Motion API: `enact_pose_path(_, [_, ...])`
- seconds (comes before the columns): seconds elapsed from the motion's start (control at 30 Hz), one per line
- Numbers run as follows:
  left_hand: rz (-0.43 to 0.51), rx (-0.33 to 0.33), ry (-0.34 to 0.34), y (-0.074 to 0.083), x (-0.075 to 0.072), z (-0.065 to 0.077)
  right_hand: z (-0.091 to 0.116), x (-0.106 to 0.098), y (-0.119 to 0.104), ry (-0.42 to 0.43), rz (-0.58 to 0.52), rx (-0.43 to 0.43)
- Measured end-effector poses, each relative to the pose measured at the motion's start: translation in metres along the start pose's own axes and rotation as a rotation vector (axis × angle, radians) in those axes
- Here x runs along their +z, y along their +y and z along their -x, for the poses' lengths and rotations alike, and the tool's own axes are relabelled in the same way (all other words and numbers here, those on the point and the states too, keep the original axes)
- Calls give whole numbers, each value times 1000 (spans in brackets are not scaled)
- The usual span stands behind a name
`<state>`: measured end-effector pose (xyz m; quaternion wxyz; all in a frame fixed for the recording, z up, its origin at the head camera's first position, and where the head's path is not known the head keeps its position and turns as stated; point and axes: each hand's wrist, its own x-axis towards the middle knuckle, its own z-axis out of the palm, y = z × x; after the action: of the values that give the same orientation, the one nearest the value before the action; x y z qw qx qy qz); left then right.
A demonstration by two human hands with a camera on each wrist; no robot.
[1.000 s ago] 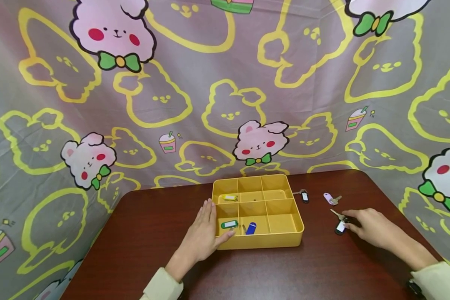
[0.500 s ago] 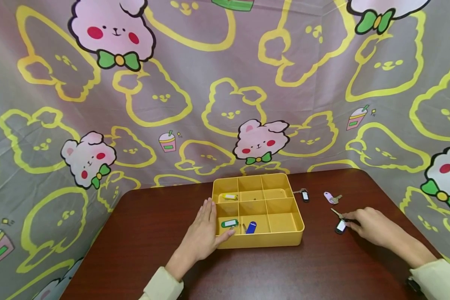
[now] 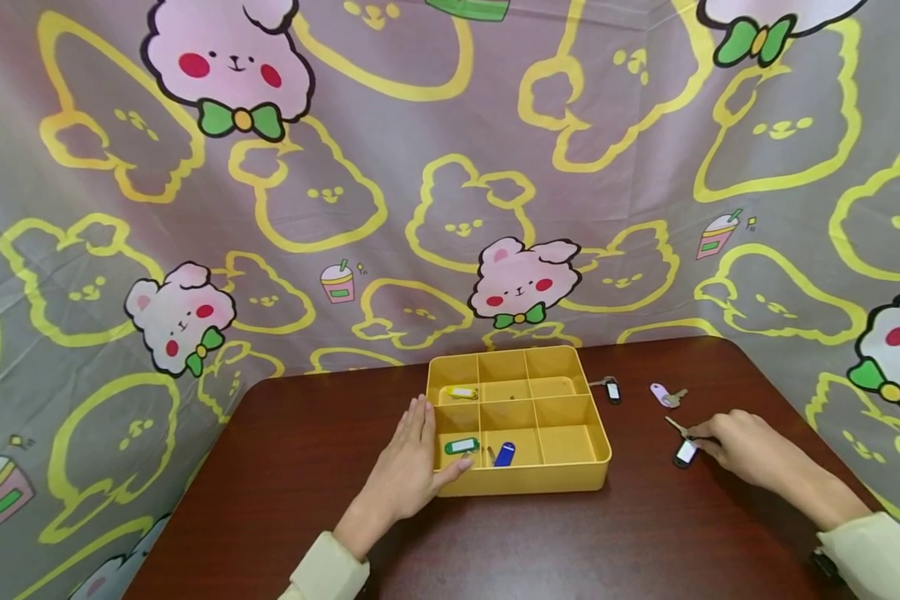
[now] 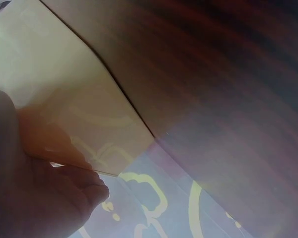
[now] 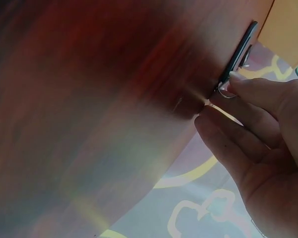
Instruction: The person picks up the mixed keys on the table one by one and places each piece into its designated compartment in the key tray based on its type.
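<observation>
In the head view my right hand [image 3: 746,447] pinches the ring of a key with a black key tag [image 3: 686,452]. The tag has a white label, and its key [image 3: 673,426] points away to the upper left. Thumb and index finger meet at the ring [image 5: 225,92] in the right wrist view, the black tag [image 5: 240,52] lying low along the table. My left hand [image 3: 408,458] rests with straight fingers along the left side of a yellow six-compartment box [image 3: 521,481], its thumb over the front rim. The box wall [image 4: 89,99] fills much of the left wrist view.
Inside the box lie a yellow key tag [image 3: 462,392], a green one [image 3: 462,446] and a blue one [image 3: 505,454]. Right of it on the table [image 3: 555,550] are another black-tagged key [image 3: 612,391] and a pink-tagged key [image 3: 662,395]. A patterned curtain [image 3: 390,208] hangs behind.
The view has shifted slightly. My right hand stays at the black key tag's ring, with only a slight shift of its fingers, and my left hand stays on the box.
</observation>
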<state>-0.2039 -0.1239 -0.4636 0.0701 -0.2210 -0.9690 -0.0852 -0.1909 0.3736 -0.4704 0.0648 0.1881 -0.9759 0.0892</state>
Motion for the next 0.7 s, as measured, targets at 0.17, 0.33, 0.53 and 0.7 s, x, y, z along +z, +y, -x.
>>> enact_pose_path(0.17, [4,-7,-8,1,-1,0,-1,0,1,4,-3,-11])
enact_pose_path(0.33, [4,-5,-2,1,0,-1,-1,-2,1,2,-3,-5])
enact_pose_path(0.53, [-6,1,13,0,1,0,0,-2,0,11,-3,-14])
enact_pose_path(0.7, [-8,-1,9,0,1,0,0,-1,0,33,10,-30])
